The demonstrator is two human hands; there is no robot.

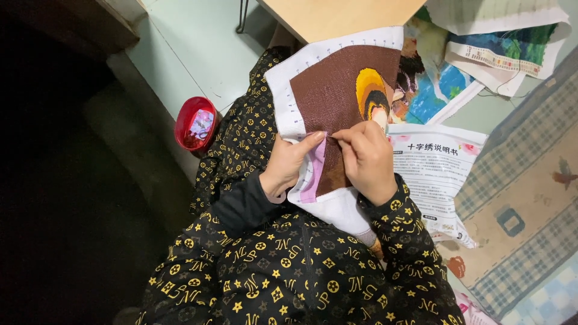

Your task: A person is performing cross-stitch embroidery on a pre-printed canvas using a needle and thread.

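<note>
Left hand (291, 161): lies on the cross-stitch cloth (337, 90) over the person's lap, fingers stretched out and nearly flat, thumb underneath a turned-back fold of the fabric — it pinches that fold lightly rather than closing into a fist.
Right hand (367, 157): curled, thumb and forefinger pressed together at the cloth's surface just beside the left fingertips; whatever they pinch is too thin to make out.
Cross-stitch cloth: white canvas with a large brown stitched field and a yellow and black patch toward its right side; it runs from the lap up to the near edge of the table (337, 15), its pale pink back showing at the fold between the hands.
Instruction sheet (436, 174): printed white paper lying just right of the right hand, partly under the cloth's edge.
Red container (195, 124): small and round, open, with bright bits inside — it sits on the floor left of the person's knee, well apart from both hands.
Other needlework (500, 42): colourful stitched pieces heaped at the upper right, beyond the table's corner.
Checked mat (524, 198): covers the floor on the right.
</note>
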